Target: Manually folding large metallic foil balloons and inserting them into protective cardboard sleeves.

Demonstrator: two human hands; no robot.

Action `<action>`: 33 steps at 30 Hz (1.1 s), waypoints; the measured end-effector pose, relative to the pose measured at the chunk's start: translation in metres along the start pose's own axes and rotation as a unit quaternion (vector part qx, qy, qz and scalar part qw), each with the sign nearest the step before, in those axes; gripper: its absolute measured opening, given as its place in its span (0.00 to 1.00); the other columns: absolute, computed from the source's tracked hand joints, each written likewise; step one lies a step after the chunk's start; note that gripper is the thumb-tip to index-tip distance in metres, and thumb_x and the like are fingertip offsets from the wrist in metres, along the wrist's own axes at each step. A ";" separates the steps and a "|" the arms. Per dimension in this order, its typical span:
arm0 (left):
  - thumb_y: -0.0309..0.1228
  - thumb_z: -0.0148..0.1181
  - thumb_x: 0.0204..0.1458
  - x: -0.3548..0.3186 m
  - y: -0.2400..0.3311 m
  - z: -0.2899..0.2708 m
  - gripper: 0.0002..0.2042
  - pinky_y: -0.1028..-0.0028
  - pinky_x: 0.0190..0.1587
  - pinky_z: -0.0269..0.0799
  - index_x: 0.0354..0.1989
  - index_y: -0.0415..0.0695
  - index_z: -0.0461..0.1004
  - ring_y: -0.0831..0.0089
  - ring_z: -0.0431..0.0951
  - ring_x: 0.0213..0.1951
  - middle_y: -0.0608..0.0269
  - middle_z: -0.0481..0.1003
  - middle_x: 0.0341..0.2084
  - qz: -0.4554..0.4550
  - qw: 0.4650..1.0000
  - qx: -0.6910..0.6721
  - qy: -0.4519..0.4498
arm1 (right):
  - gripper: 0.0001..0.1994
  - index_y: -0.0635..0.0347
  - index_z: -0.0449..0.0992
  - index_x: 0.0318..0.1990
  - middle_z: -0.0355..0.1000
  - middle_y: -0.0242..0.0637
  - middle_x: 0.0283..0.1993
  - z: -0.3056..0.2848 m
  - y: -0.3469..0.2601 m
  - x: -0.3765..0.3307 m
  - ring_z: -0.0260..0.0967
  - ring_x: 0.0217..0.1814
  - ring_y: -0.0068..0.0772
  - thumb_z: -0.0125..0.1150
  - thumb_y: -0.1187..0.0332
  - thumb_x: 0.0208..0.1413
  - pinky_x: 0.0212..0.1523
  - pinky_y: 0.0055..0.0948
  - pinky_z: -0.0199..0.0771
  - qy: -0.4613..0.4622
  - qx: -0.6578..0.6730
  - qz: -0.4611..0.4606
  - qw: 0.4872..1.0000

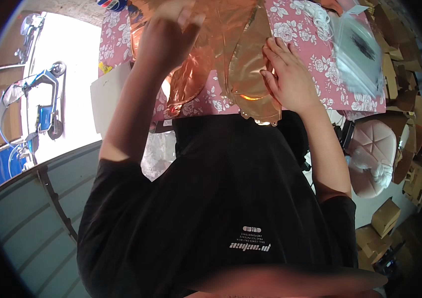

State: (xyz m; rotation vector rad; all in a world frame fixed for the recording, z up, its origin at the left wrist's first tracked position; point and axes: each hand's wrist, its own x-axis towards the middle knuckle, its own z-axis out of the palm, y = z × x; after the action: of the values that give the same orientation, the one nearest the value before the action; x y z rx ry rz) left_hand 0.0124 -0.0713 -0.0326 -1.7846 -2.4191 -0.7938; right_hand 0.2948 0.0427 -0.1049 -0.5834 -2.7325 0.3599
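A shiny copper-coloured sheet of foil [236, 44], which looks like a flat, uninflated foil balloon, lies across the far part of the table. Two long lobes of it reach toward me, creased and glinting, and the right one hangs slightly past the near edge. Over the foil's left side is my left hand [168, 37], raised and smeared by motion, its fingers unclear. My right hand [290, 77] rests flat along the right lobe's outer edge, fingers stretched out and partly on the foil, partly on the tablecloth.
The pink tablecloth [328, 74] has white flowers. On its right lie clear plastic bags [357, 54] and a white cord bundle [318, 17]. A blue can [111, 5] stands far left. Cardboard boxes [387, 216] and a pale padded seat [372, 149] are at right; a blue scooter [47, 99] is outside left.
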 end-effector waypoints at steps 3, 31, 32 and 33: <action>0.43 0.63 0.59 -0.062 -0.004 -0.005 0.20 0.53 0.54 0.74 0.51 0.39 0.76 0.45 0.79 0.48 0.42 0.79 0.44 -0.085 0.994 0.059 -0.044 | 0.26 0.66 0.69 0.68 0.61 0.50 0.76 -0.001 0.001 -0.001 0.54 0.80 0.51 0.59 0.62 0.65 0.80 0.50 0.48 -0.005 -0.007 -0.003 1.000; 0.41 0.71 0.55 -0.029 0.000 -0.009 0.21 0.67 0.42 0.77 0.48 0.35 0.77 0.66 0.83 0.37 0.53 0.82 0.33 -0.102 0.981 -0.126 -0.107 | 0.26 0.64 0.70 0.67 0.62 0.47 0.75 0.003 -0.001 -0.001 0.54 0.80 0.51 0.60 0.62 0.65 0.80 0.49 0.50 0.008 -0.028 -0.004 1.000; 0.37 0.71 0.57 -0.022 0.016 -0.013 0.23 0.71 0.42 0.76 0.55 0.36 0.75 0.73 0.81 0.38 0.57 0.82 0.34 -0.080 0.983 -0.133 -0.094 | 0.26 0.64 0.70 0.67 0.63 0.47 0.75 0.003 0.000 -0.001 0.54 0.80 0.51 0.60 0.62 0.65 0.80 0.49 0.50 0.011 -0.026 -0.004 1.000; 0.37 0.71 0.57 -0.011 0.028 -0.020 0.23 0.71 0.42 0.76 0.55 0.36 0.75 0.73 0.81 0.38 0.57 0.82 0.34 -0.080 0.983 -0.134 -0.095 | 0.26 0.64 0.70 0.67 0.63 0.47 0.75 0.004 -0.001 -0.001 0.54 0.80 0.51 0.60 0.62 0.65 0.80 0.49 0.50 0.011 -0.027 -0.003 1.000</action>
State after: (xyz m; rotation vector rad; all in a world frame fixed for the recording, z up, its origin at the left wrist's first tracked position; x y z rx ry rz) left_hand 0.0360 -0.0832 -0.0085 -1.8482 -2.7199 -1.0556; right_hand 0.2944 0.0410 -0.1083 -0.5893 -2.7300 0.2777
